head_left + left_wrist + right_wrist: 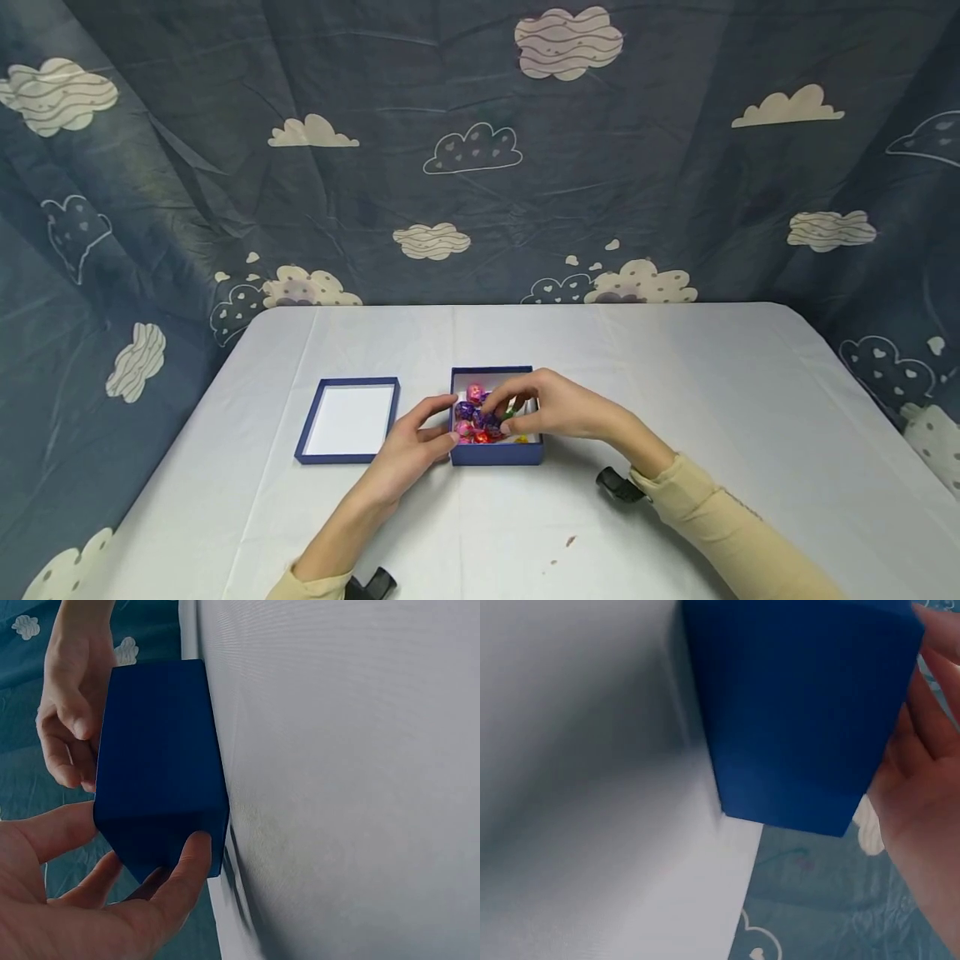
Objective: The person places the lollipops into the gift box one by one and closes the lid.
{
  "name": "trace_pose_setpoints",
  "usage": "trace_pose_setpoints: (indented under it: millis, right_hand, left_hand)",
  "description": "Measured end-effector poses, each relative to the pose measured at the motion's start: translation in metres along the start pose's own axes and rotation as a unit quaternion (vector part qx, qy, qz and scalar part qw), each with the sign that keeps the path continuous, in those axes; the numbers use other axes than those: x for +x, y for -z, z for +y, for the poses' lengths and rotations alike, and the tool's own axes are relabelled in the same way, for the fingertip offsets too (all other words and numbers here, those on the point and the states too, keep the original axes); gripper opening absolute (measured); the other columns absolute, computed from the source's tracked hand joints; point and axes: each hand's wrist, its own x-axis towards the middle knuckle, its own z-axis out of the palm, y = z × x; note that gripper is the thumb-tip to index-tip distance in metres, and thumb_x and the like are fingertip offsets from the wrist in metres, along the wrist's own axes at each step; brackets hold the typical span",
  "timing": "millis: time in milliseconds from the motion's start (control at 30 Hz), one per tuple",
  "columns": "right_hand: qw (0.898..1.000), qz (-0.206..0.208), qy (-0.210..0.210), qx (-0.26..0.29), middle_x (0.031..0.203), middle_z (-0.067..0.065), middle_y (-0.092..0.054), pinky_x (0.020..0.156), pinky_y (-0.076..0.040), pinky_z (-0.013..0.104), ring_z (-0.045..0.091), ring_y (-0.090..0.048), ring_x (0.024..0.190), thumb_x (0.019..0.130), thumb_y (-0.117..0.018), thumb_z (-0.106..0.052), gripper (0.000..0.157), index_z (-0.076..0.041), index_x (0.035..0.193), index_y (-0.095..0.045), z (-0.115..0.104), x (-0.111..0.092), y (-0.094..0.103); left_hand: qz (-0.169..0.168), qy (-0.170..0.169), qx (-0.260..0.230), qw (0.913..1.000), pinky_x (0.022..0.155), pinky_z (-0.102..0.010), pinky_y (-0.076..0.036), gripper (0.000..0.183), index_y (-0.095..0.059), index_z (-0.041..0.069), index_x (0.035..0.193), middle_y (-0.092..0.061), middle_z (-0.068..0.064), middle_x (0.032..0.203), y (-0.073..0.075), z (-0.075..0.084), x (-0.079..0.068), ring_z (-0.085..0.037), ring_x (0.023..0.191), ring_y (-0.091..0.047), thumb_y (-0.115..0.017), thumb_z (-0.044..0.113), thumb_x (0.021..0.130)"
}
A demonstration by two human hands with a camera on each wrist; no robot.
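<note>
An open blue box (497, 454) with a white inside holds several wrapped candies (465, 411) in purple, pink, red, green and yellow. My left hand (408, 450) rests its spread, fairly straight fingers against the box's left wall, thumb near the front corner. In the left wrist view, fingertips touch the side of the blue box (161, 742). Over the box's right side, my right hand (555, 407) dips its bent fingers and thumb among the candies. Whether it pinches one I cannot tell. The right wrist view shows mostly the outside of the box (802, 712).
Left of the box lies a blue-rimmed lid (348, 418), its white inside facing up. Small brown crumbs (571, 541) are on the white tablecloth (675, 367) near the front. Behind the table hangs a dark blue curtain (480, 83) with a cloud print.
</note>
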Motion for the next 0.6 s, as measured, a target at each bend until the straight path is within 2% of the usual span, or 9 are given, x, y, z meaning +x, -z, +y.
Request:
trace_pose_setpoints:
  millis: [200, 300, 500, 600]
  right_hand:
    - [0.999, 0.031, 0.02, -0.011, 0.114, 0.003, -0.069, 0.084, -0.051, 0.04, 0.02, -0.064, 0.095, 0.093, -0.069, -0.018, 0.027, -0.013, 0.12, -0.069, -0.017, -0.011, -0.003]
    - [0.999, 0.042, 0.026, -0.015, 0.117, 0.004, -0.067, 0.084, -0.052, 0.038, 0.018, -0.063, 0.096, 0.093, -0.07, -0.02, 0.028, -0.017, 0.121, -0.068, -0.025, -0.017, -0.005]
    - [0.995, 0.095, 0.005, -0.023, 0.118, -0.001, -0.066, 0.085, -0.051, 0.037, 0.025, -0.061, 0.102, 0.091, -0.072, -0.024, 0.029, -0.023, 0.12, -0.067, -0.035, -0.027, -0.013]
    - [0.992, 0.126, -0.008, -0.024, 0.116, -0.006, -0.065, 0.084, -0.051, 0.036, 0.022, -0.061, 0.102, 0.091, -0.071, -0.024, 0.03, -0.024, 0.121, -0.066, -0.04, -0.032, -0.019]
  left_hand:
    - [0.018, -0.017, 0.074, 0.9969, 0.093, -0.051, -0.048, 0.049, -0.053, 0.012, 0.139, -0.046, -0.016, 0.145, 0.002, 0.002, -0.002, -0.037, 0.124, -0.052, -0.064, 0.01, 0.092]
    - [0.02, -0.029, 0.102, 0.9942, 0.094, -0.054, -0.047, 0.048, -0.053, 0.011, 0.139, -0.046, -0.014, 0.146, 0.002, 0.005, -0.003, -0.038, 0.125, -0.051, -0.064, 0.011, 0.092]
    - [0.023, -0.035, 0.097, 0.9944, 0.095, -0.052, -0.048, 0.047, -0.054, 0.009, 0.138, -0.046, -0.014, 0.145, 0.004, 0.008, -0.006, -0.037, 0.124, -0.053, -0.064, 0.009, 0.092]
    - [0.036, -0.042, 0.097, 0.9937, 0.096, -0.052, -0.046, 0.047, -0.055, 0.01, 0.138, -0.047, -0.012, 0.145, 0.007, 0.011, -0.009, -0.036, 0.124, -0.053, -0.066, 0.008, 0.092]
